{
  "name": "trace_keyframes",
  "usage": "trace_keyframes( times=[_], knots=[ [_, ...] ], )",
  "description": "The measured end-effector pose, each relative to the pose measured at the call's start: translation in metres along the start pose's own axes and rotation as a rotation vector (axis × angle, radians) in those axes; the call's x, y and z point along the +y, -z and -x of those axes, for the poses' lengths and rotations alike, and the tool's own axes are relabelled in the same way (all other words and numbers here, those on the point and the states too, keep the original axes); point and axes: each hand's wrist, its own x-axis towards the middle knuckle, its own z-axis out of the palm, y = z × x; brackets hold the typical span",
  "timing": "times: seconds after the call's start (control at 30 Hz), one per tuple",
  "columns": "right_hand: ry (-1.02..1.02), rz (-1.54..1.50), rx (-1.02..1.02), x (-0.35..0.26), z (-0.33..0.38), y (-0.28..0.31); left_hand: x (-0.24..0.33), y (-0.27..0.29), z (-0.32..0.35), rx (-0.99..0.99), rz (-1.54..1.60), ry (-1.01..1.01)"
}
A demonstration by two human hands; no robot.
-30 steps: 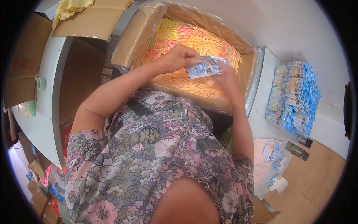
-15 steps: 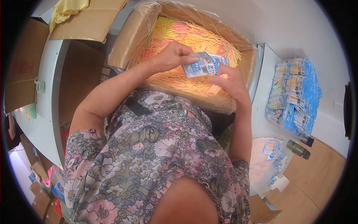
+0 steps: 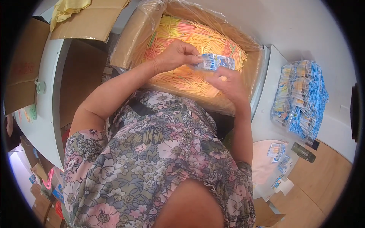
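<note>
1. Packet [image 3: 215, 61], small and printed blue and white, is what I see pinched between both hands above the cardboard box [image 3: 131, 41]. That box is the biggest thing here, lined with clear plastic and full of thin yellow, orange and pink sticks [image 3: 190, 40].
2. On the white desk [image 3: 266, 114] to the right I see a pile of blue packets [image 3: 302, 98], well apart from the box.
3. My left hand [image 3: 175, 55] is closed on the packet's left end, fingers curled.
4. My right hand [image 3: 228, 85] grips it from below, fingertips at its right end.
</note>
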Motion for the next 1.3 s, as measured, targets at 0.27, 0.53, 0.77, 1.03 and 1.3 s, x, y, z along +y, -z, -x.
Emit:
trace_keyframes(
  times=[0.27, 0.53, 0.77, 1.03, 1.3],
  knots=[
    [-0.106, -0.603, 0.249, -0.014, -0.01, 0.011, 0.002, -0.001, -0.002, -0.061, -0.041, -0.058],
    [0.016, -0.18, 0.365, -0.015, -0.026, 0.004, 0.008, -0.002, -0.003, -0.151, -0.189, -0.076],
    [0.175, 0.084, 0.268, -0.043, -0.023, -0.007, 0.007, 0.003, 0.001, -0.091, -0.13, 0.044],
    [0.174, 0.016, 0.465, -0.003, -0.005, -0.025, 0.004, -0.004, -0.006, -0.115, -0.025, 0.063],
    [-0.037, -0.343, 0.717, 0.055, 0.144, 0.034, 0.012, -0.013, -0.001, -0.206, -0.38, 0.126]
  ],
)
